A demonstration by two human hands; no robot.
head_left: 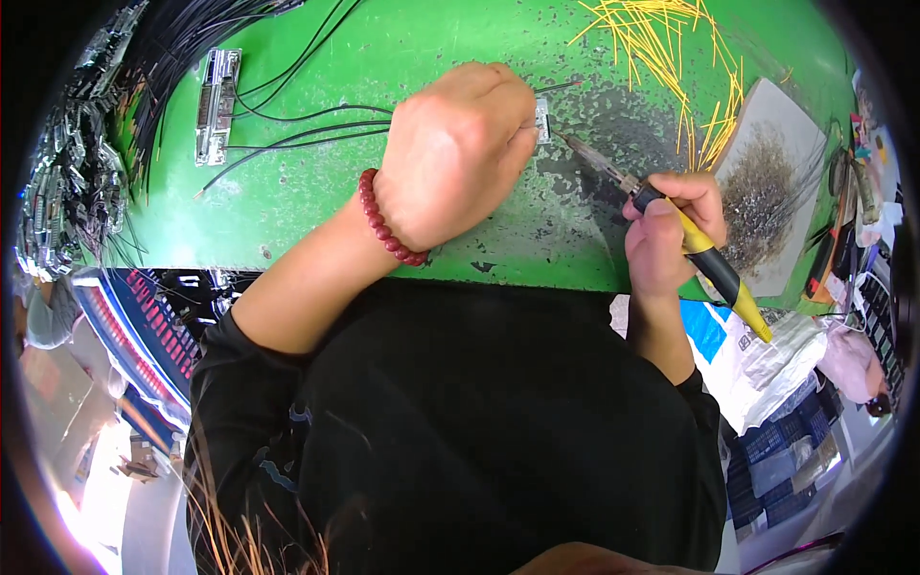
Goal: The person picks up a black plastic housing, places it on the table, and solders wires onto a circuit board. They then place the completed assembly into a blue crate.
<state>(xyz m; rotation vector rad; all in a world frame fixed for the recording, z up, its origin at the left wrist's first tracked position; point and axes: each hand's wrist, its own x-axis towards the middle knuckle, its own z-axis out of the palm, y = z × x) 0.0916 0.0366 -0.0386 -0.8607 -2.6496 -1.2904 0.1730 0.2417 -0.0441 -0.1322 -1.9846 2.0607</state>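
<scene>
My left hand (460,153), with a dark red bead bracelet (381,225) on its wrist, is closed and bent over the green bench. Black wires (335,128) run beneath it from the left; its fingertips and what they grip are hidden. Beside its fingers lies a small circuit board (543,122), partly covered. In my right hand (671,230) is a yellow and black soldering iron (711,259), held like a pen. The iron's tip points at the board's right side; whether it touches cannot be made out. Left of my hands sits a silver metal-cased part (218,107).
Yellow wires (661,57) lie scattered at the far right. A grey board (767,182) strewn with dark solder bits rests at the bench's right side. Metal parts (72,163) are heaped at the left edge, beside a bundle of black wires (182,48).
</scene>
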